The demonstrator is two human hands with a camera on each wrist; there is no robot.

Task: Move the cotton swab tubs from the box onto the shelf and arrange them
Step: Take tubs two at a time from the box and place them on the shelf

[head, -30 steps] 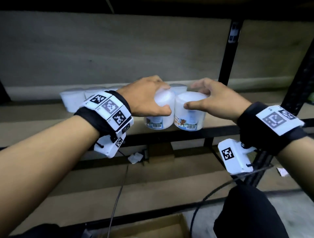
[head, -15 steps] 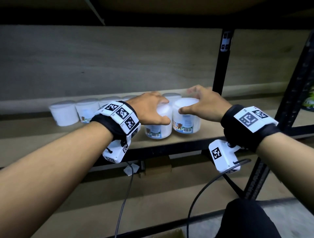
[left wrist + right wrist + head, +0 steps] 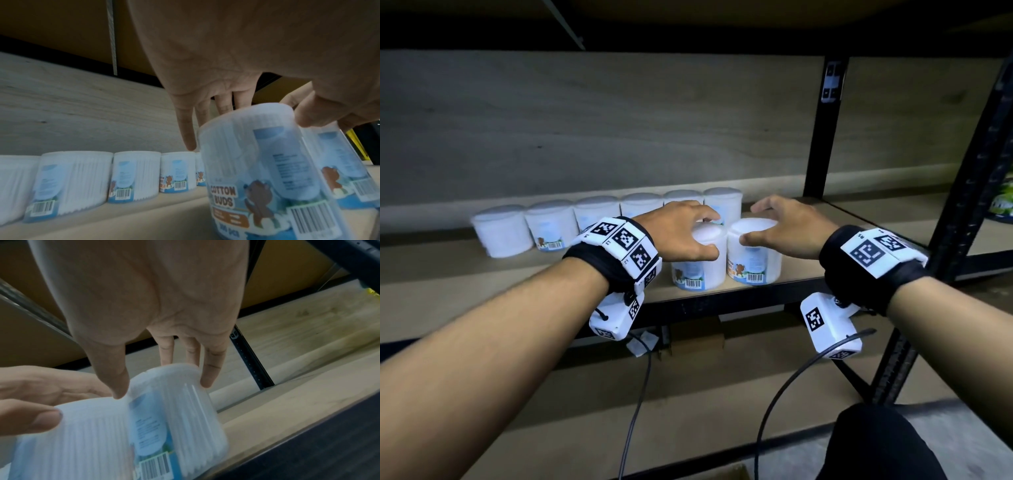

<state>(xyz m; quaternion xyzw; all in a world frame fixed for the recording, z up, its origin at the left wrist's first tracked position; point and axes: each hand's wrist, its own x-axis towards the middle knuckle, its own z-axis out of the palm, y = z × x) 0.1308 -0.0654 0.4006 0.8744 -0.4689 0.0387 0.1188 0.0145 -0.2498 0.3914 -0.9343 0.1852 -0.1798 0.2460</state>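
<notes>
At the wooden shelf's front edge, each hand tops a white, bear-labelled cotton swab tub, likely to slide both back. Left wrist: left hand clasps its tub, row at nine o'clock. Right wrist: right hand's fingertips clamp the other lid.

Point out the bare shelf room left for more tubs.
Bare board lies right of the right hand's tub, up to the black upright, and front-left of the left hand's tub. The back row is packed.
</notes>
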